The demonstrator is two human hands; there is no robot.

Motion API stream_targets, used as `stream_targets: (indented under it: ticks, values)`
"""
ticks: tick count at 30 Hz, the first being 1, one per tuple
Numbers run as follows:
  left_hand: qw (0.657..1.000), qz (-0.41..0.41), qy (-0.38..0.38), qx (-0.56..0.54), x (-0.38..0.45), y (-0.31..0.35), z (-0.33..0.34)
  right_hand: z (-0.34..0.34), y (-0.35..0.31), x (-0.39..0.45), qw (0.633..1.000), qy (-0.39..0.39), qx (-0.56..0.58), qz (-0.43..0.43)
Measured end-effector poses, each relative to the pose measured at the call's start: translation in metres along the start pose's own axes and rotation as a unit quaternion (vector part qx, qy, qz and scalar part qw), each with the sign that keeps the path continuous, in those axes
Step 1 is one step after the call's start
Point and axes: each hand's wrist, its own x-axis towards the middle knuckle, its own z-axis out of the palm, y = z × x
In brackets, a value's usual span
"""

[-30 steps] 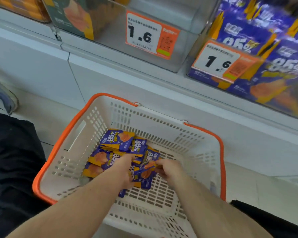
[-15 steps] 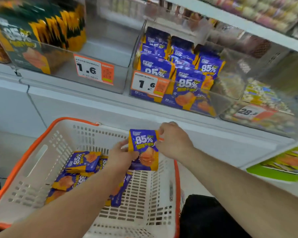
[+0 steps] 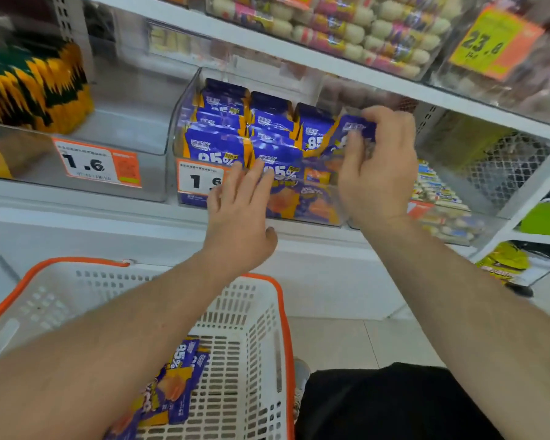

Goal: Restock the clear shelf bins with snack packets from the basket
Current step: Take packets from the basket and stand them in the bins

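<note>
- Nearest the camera, the white basket with the orange rim (image 3: 282, 331) sits below the shelf; several purple snack packets (image 3: 180, 389) lie in its lower left part, partly hidden by the left forearm, so stock is left to move.
- Above the basket, the left hand (image 3: 240, 217) reaches toward the clear bin (image 3: 185, 115), fingers straight and spread, empty, their tips against or just at the bin's front wall beside the orange "1.6" price tag (image 3: 200, 181); whether they press it I cannot tell.
- To the right of that hand, the right hand (image 3: 378, 166) is curled round a purple packet (image 3: 353, 131), held at the bin's top right opening, tilted, beside the upright rows already inside.
- Risk: the bin looks nearly full at the front, so pushing the packet in at an angle could topple or crush the standing rows, or leave it wedged across the opening.
- Risk: a loose hold as the fingers let go could drop the packet behind the bin or down to the floor beside the basket.
- Farther off, left of the bin, a neighbouring bin holds green-and-yellow packets (image 3: 35, 87); a careless reach could misplace purple stock there.
</note>
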Motion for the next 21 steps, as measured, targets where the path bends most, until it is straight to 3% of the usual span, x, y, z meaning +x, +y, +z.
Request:
stream_targets:
  ticks: [2, 5, 8, 11, 14, 16, 17, 18, 19, 21]
  values:
    - [0.997, 0.015, -0.049, 0.058, 0.01, -0.002, 0.004, 0.007, 0.013, 0.016, 0.999, 0.023, -0.016, 0.016]
    - [0.99, 0.014, -0.089, 0.112, 0.019, -0.008, 0.011, 0.025, 0.03, 0.029, 0.995, -0.023, -0.08, 0.057]
    - [0.991, 0.036, -0.049, 0.117, 0.016, -0.015, 0.017, 0.048, 0.044, 0.033, 0.964, -0.19, -0.165, 0.09]
    - [0.993, 0.048, -0.023, 0.109, 0.015, -0.018, 0.023, 0.073, 0.057, 0.03, 0.896, -0.372, -0.21, 0.119]
    - [0.992, 0.049, -0.026, 0.113, 0.015, -0.017, 0.025, 0.085, 0.058, 0.03, 0.83, -0.492, -0.2, 0.171]
    - [0.992, 0.055, -0.025, 0.112, 0.015, -0.017, 0.025, 0.084, 0.054, 0.03, 0.816, -0.515, -0.191, 0.181]
    - [0.992, 0.06, -0.026, 0.109, 0.015, -0.018, 0.025, 0.082, 0.052, 0.029, 0.819, -0.507, -0.182, 0.197]
    - [0.992, 0.063, -0.026, 0.105, 0.013, -0.019, 0.026, 0.081, 0.054, 0.025, 0.85, -0.457, -0.155, 0.21]
    - [0.993, 0.065, -0.023, 0.096, 0.01, -0.02, 0.028, 0.08, 0.057, 0.02, 0.893, -0.382, -0.146, 0.189]
    - [0.996, 0.063, -0.023, 0.063, -0.003, -0.024, 0.032, 0.075, 0.051, -0.003, 0.977, -0.156, -0.1, 0.103]
